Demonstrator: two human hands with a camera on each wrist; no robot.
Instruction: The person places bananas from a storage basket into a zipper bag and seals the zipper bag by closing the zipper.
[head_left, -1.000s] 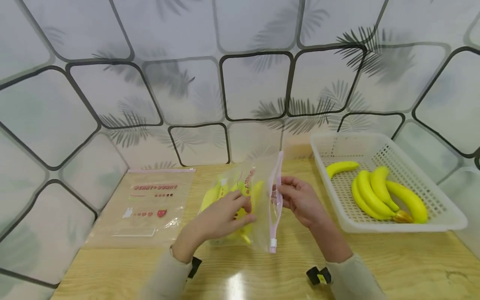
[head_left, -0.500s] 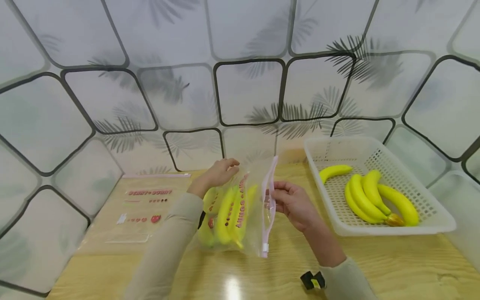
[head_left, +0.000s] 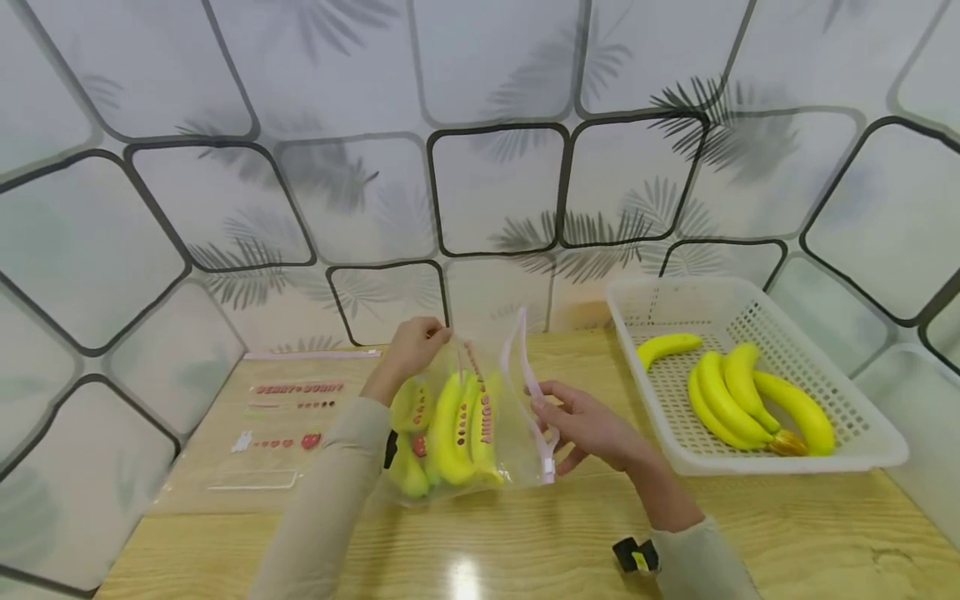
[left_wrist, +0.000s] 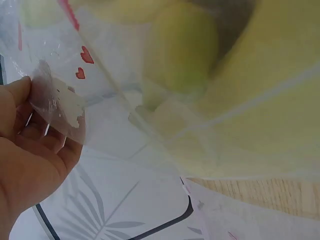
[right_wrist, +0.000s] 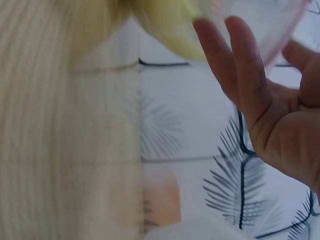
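Note:
A clear zip bag [head_left: 517, 442] with red lettering stands in the middle, its lilac zip edge toward the right. Inside are bananas [head_left: 453, 425] and yellow-green fruit [head_left: 410, 475]. My left hand [head_left: 408, 346] pinches the bag's far left corner; in the left wrist view, thumb and fingers lie on either side of that bag corner [left_wrist: 65, 110]. At the zip edge my right hand [head_left: 588, 421] pinches the plastic between thumb and forefinger, near the white slider [head_left: 548, 471]. In the right wrist view other fingers [right_wrist: 247, 55] of this hand are extended beside the bag.
On the right stands a white perforated basket [head_left: 787, 464] holding several bananas [head_left: 731, 392]. A second, flat zip bag [head_left: 262, 467] lies on the wooden table [head_left: 570, 533] at the left. A patterned wall [head_left: 498, 192] rises behind.
My left hand has gone from the bag's front to its far left corner and now grips it. The bag has tilted and its zip edge shifted; the right hand has moved slightly down along it.

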